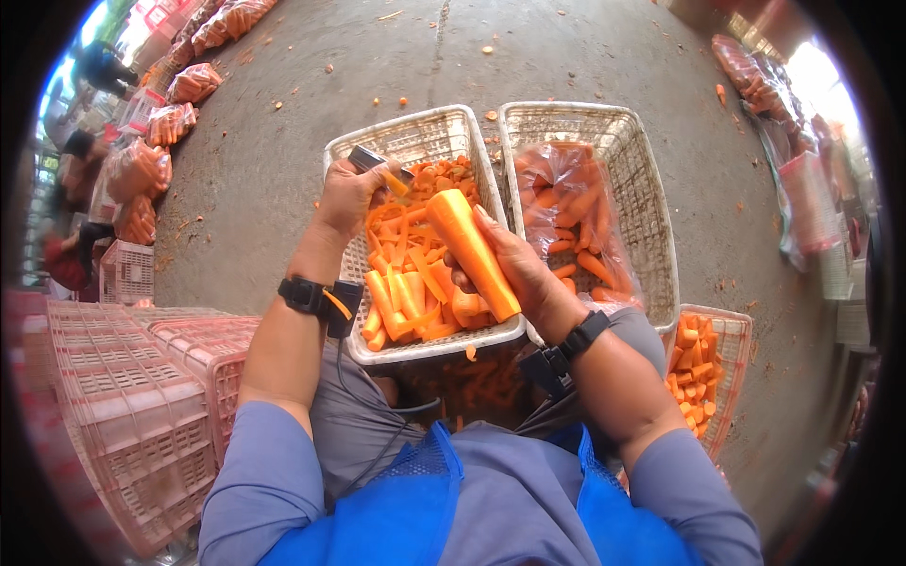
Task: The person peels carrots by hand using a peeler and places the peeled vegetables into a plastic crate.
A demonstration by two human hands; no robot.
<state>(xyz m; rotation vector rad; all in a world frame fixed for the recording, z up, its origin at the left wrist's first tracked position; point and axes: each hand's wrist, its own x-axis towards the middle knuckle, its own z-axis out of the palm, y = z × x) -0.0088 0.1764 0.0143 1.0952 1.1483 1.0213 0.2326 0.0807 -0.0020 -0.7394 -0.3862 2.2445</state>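
My left hand (354, 194) grips a metal-bladed hand tool (368, 161), whose exact kind is hard to tell; an orange strip of peel clings near it. A thick peeled carrot (473, 251) lies in my right hand (511, 265), slanting over the left crate, its wide end towards the tool but apart from it. Below both hands, a dirty white plastic crate (425, 354) holds peeled carrots (400, 301), peel strips and cut carrot ends (442, 177). Beside it on the right, a second crate (655, 205) contains a clear plastic bag of carrots (577, 212).
Stacked pinkish crates (141, 396) stand at my left. A crate of peeled carrots (697, 368) is by my right knee. Bagged carrots (141, 170) line the far left, where people (106, 67) are blurred. Carrot scraps dot the concrete floor (396, 64).
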